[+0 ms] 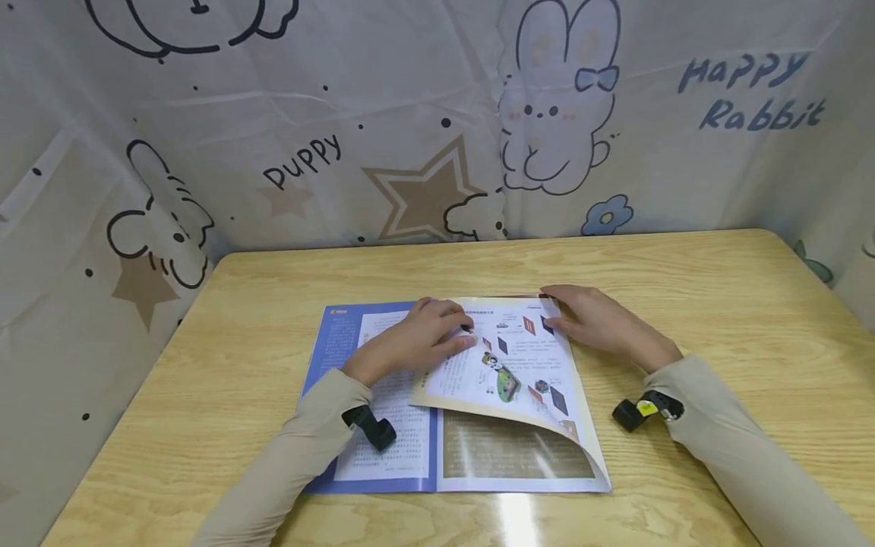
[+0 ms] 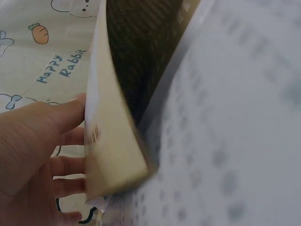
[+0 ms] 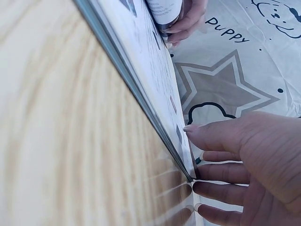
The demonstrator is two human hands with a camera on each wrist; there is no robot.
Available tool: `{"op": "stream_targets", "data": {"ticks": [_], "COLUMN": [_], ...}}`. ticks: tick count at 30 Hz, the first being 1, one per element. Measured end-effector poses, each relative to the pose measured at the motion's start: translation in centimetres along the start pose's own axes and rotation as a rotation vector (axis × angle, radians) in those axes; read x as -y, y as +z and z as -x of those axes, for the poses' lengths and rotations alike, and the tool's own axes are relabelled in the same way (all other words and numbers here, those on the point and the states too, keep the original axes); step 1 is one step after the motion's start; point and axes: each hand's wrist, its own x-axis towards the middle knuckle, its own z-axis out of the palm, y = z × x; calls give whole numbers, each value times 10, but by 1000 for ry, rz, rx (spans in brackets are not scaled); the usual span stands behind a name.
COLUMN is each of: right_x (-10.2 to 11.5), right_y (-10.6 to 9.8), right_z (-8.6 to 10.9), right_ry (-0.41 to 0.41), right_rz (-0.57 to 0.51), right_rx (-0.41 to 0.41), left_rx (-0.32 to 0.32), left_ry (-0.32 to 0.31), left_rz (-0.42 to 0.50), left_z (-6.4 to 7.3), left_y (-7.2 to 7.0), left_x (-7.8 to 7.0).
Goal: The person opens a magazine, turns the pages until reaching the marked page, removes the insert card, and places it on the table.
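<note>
An open magazine (image 1: 386, 463) with a blue-bordered left page lies on the table. One raised page (image 1: 454, 380), printed with small coloured pictures and edged in beige, bows above a dark brown page (image 1: 513, 452). My left hand (image 1: 431, 334) reaches across the spine and holds the raised page; in the left wrist view the thumb and fingers (image 2: 70, 165) meet its edge, their tips partly hidden. My right hand (image 1: 598, 319) holds the magazine's upper right edge, thumb on the printed face, the other fingers (image 3: 221, 193) at the side.
The magazine rests on a light wood-grain table (image 1: 205, 365). Behind the table hangs a pale cloth (image 1: 307, 91) with cartoon drawings and lettering. Each wrist wears a black strap with a small camera (image 1: 629, 414).
</note>
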Motion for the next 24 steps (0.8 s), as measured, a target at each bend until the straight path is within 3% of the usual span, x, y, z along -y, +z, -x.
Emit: {"op": "stream_targets", "data": {"ticks": [16,24], "right_x": [1,3], "right_y": [2,4], "right_z": [0,1], "right_ry": [2,-2], "right_rz": [15,22], "right_rx": [-3,-11], "left_rx": [1,31], "left_ry": [64,16], "left_rz": [0,18], "left_z": [15,24], "left_y": [1,4], "left_x": [0,4]}}
